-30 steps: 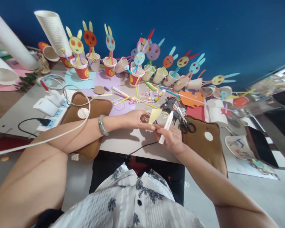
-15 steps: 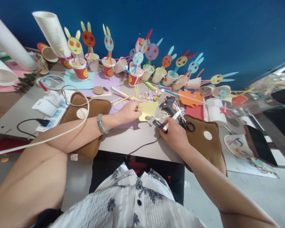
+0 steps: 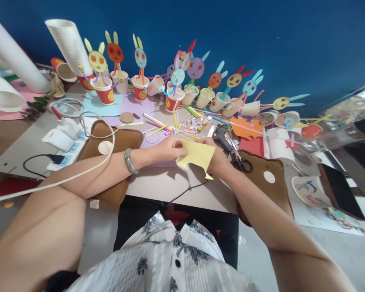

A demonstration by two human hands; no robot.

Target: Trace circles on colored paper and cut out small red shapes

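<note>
A yellow sheet of paper (image 3: 197, 155) with a curved cut-out along its lower edge is raised over the table between my hands. My left hand (image 3: 172, 149) pinches its left edge. At the sheet's right side, my right hand (image 3: 216, 158) grips it from behind, its fingers partly hidden by the paper. Just beyond my right hand lie a black glue gun (image 3: 221, 136) and black-handled scissors (image 3: 245, 164). Colored paper scraps (image 3: 197, 123) are scattered behind the sheet.
Rabbit-faced figures in paper cups (image 3: 174, 99) line the back near the blue wall. A white power strip (image 3: 65, 156) and looping white cable are at the left. Brown cushions (image 3: 115, 142) lie on both sides. An orange sheet (image 3: 246, 128) and a dark tray (image 3: 340, 190) are at the right.
The marker has left my right hand, which now holds the yellow paper. The sheet has been lifted and turned, and my hands are closer together.
</note>
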